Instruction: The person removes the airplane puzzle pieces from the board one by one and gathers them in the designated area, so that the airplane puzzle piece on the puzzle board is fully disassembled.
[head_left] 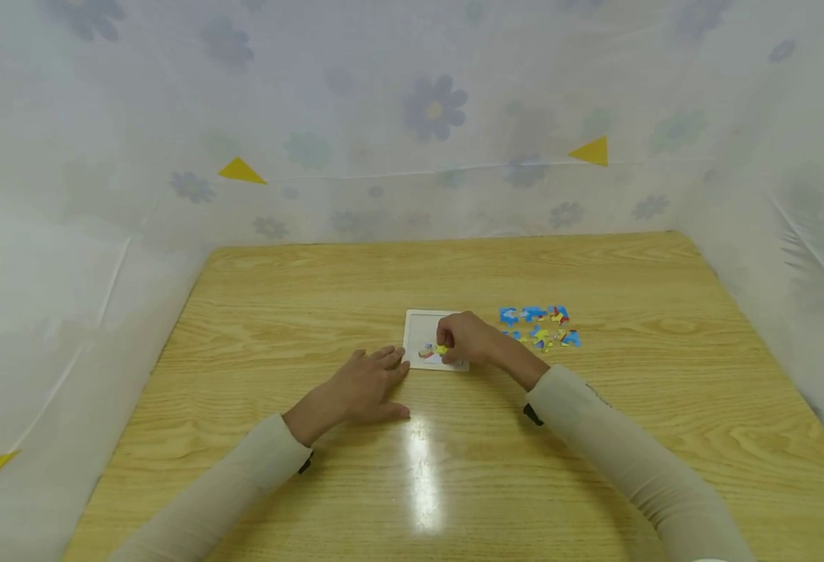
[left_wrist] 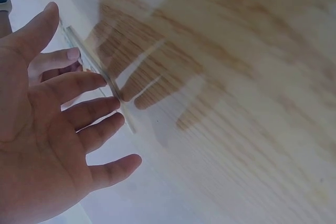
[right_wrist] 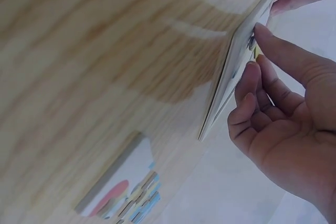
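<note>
A small white square puzzle tray (head_left: 422, 326) lies flat on the wooden table, with a few colored pieces (head_left: 425, 351) set in its lower left part. Over the tray, my right hand (head_left: 470, 340) pinches a yellow puzzle piece (head_left: 442, 350) between thumb and fingers, low against the board. In the right wrist view the thumb and fingertips of this hand (right_wrist: 286, 87) partly hide the piece. My left hand (head_left: 366, 388) rests at the tray's left edge, fingers spread and straight. Its fingertips touch the rim (left_wrist: 102, 72) in the left wrist view.
Loose blue, yellow and red puzzle pieces (head_left: 540, 337) lie in two rows on the table right of the tray. Floral white curtains (head_left: 377, 117) with yellow triangles (head_left: 242, 171) enclose the table (head_left: 300, 297) at the back and sides.
</note>
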`<state>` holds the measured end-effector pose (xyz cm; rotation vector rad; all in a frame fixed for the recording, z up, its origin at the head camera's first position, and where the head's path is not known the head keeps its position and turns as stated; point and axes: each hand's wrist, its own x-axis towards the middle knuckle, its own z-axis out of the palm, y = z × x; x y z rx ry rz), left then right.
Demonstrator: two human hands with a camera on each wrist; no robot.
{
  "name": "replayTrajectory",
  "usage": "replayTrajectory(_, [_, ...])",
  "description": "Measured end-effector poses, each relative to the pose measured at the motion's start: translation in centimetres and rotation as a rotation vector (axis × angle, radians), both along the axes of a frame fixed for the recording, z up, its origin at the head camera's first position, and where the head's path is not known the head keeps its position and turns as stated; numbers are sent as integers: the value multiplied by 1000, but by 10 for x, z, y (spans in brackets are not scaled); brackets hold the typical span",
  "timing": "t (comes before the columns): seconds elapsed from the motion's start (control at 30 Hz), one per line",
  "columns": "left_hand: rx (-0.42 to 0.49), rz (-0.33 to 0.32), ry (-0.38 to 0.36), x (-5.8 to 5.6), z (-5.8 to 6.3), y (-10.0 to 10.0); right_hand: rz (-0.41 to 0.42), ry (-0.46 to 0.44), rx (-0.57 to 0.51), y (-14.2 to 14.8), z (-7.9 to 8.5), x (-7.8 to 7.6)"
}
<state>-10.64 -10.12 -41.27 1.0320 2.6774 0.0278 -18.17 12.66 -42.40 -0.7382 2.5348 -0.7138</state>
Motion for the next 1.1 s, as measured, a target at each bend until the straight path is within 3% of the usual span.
replayTrajectory(0.33, [-19,-6,13,0,-2,0,5,74,-76,-1,2,2])
replayTrajectory(0.63, [-7,-4,12,1,-3,0,9,5,-122,2,5,1])
replayTrajectory(1.1, [3,-38,25,1,-3,0,13,-26,-120,19,17,2])
